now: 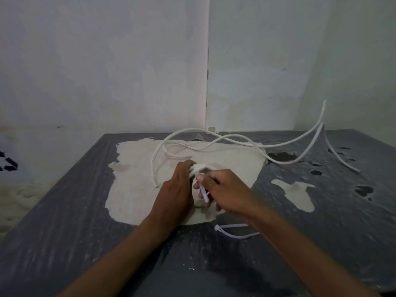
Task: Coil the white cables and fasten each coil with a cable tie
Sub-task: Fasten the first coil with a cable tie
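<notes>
A coil is gripped by the left hand above the desk. A tie is pinched by the right hand. Loose cables are spread behind; spare ties lie nearer.

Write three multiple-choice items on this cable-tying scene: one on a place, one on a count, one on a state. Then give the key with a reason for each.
1. Where do the spare cable ties lie?
A. on the table under the right forearm
B. at the far left edge
C. on the loose cables

2. How many spare ties lie there?
A. two
B. five
C. none

3. What does the right hand do?
A. rests flat
B. pinches a cable tie at the coil
C. lifts a loose cable

Key: 1 A, they show just below that forearm; 2 A, two strips meet at one end; 3 B, the fingers hold the tie while the left hand grips the coil.
</notes>
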### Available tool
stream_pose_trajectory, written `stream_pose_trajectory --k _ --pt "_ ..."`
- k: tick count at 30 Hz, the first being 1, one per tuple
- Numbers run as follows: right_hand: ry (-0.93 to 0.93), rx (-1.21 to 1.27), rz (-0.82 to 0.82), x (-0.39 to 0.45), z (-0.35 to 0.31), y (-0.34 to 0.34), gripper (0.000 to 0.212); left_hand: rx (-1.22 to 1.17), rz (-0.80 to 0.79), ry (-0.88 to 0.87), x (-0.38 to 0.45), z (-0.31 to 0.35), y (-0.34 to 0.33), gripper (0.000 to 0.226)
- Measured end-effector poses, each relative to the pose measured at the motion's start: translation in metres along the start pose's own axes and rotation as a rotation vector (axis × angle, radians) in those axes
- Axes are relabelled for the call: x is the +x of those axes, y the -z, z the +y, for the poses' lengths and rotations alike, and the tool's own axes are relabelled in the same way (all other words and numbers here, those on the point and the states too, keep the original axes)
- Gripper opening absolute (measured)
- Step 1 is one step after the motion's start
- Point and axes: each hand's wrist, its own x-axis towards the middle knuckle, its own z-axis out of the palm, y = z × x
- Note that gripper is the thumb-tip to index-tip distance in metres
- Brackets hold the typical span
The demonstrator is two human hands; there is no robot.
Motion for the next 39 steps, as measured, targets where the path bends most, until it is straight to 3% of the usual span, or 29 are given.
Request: stream_pose_trajectory --k 6,11,16,29,33,39 --pt "-0.083 0.096 -0.028 -0.003 -0.003 -0.014 0.036 0.005 0.004 0.126 -0.001 0.0 -0.002 0.04" --pt "0.025 -0.493 0.143 0.002 0.0 -0.029 0.028 -0.009 -0.024 0.182 0.001 -0.002 -0.001 0.045" --pt "0.003 -0.543 0.211 0.0 0.0 -0.024 0.018 0.062 -0.011 0.094 0.002 -0.003 -0.007 0.046" --pt "0.045 -0.624 0.226 0.013 0.006 -0.036 0.024 0.029 -0.002 0.057 -0.002 -0.003 -0.003 0.047" --pt "0.037 -0.646 0.162 0.013 0.003 -0.036 0.029 -0.02 0.025 0.102 -0.003 -0.004 0.0 0.041" --pt "0.07 -0.679 0.029 0.008 0.005 -0.022 0.027 -0.195 0.055 0.033 -0.004 -0.007 0.009 0.025"
